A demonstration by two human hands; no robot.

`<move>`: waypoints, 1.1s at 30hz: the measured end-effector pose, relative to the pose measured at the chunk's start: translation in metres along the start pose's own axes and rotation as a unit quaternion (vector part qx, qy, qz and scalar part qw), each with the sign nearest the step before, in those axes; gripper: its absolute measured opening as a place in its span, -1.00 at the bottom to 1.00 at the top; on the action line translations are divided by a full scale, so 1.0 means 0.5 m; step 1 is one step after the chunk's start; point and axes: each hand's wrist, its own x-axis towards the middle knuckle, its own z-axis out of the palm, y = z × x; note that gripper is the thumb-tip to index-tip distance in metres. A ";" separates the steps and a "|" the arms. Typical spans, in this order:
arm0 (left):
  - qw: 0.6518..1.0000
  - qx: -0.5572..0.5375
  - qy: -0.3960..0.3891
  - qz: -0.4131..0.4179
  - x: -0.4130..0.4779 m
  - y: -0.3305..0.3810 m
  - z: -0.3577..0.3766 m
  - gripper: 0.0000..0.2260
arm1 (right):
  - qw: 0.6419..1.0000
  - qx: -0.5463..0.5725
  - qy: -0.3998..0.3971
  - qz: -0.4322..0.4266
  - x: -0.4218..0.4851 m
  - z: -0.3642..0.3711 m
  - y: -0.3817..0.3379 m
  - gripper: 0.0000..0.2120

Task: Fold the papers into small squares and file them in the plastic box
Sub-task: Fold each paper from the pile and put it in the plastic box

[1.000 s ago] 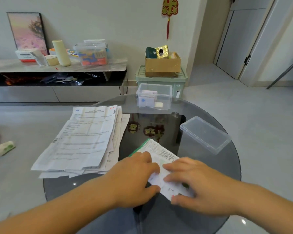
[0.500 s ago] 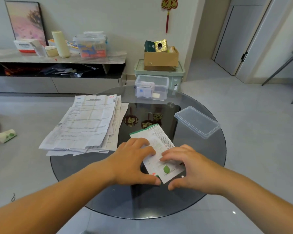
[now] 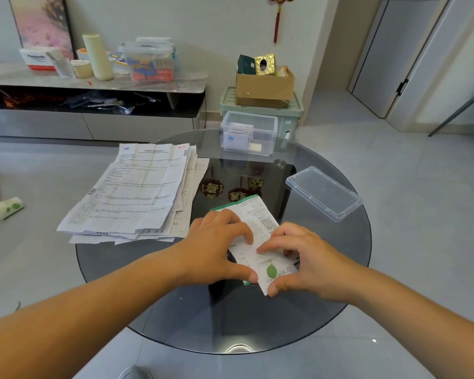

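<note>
Both hands have shifted from pressing flat to the near end. The left hand (image 3: pixel 216 247) and right hand (image 3: pixel 304 258) each have a grip pinched on the leaflet (image 3: pixel 260 217), which lies on the worktop (image 3: pixel 257 324). Looks like another fold is starting, and the plastic box (image 3: pixel 248 132) waits beyond.

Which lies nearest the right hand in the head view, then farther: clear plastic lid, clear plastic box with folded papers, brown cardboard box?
From the right hand, pinching the white leaflet:
1. Clear plastic lid, right side of the table.
2. Clear plastic box, table's far edge.
3. Brown cardboard box, beyond the table.
</note>
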 end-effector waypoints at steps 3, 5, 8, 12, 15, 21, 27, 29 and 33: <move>1.000 -0.006 -0.004 -0.003 0.004 0.003 -0.001 -0.47 | 1.000 0.007 0.000 0.002 0.002 -0.001 -0.001 -0.44; 1.000 -0.012 -0.008 -0.004 0.004 0.003 -0.002 -0.50 | 1.000 0.022 0.003 0.006 0.005 -0.003 -0.002 -0.53; 1.000 -0.019 -0.013 -0.006 0.002 0.003 -0.007 -0.52 | 0.999 0.031 0.016 0.007 0.012 -0.004 -0.003 -0.70; 1.000 -0.013 -0.011 0.007 -0.007 0.005 -0.013 -0.54 | 0.998 0.044 0.041 0.005 0.016 -0.002 -0.003 -0.87; 0.999 -0.003 0.015 0.051 -0.013 0.008 -0.017 -0.54 | 0.996 0.070 0.054 0.017 0.016 -0.009 -0.006 -0.90; 0.996 -0.077 0.023 0.035 -0.003 0.014 -0.018 -0.78 | 0.990 0.127 0.059 0.027 0.026 -0.015 -0.022 -0.97; 0.979 -0.196 0.049 -0.018 0.004 -0.005 -0.012 -0.87 | 0.980 0.188 0.049 0.047 0.019 -0.022 -0.029 -0.52; 0.983 -0.176 0.048 -0.011 0.004 -0.011 -0.011 -0.86 | 0.984 0.159 0.054 0.051 0.026 -0.018 -0.025 -0.50; 0.996 -0.086 0.036 0.010 0.002 -0.017 -0.011 -0.87 | 0.981 0.148 0.107 0.069 0.049 -0.015 -0.021 -0.72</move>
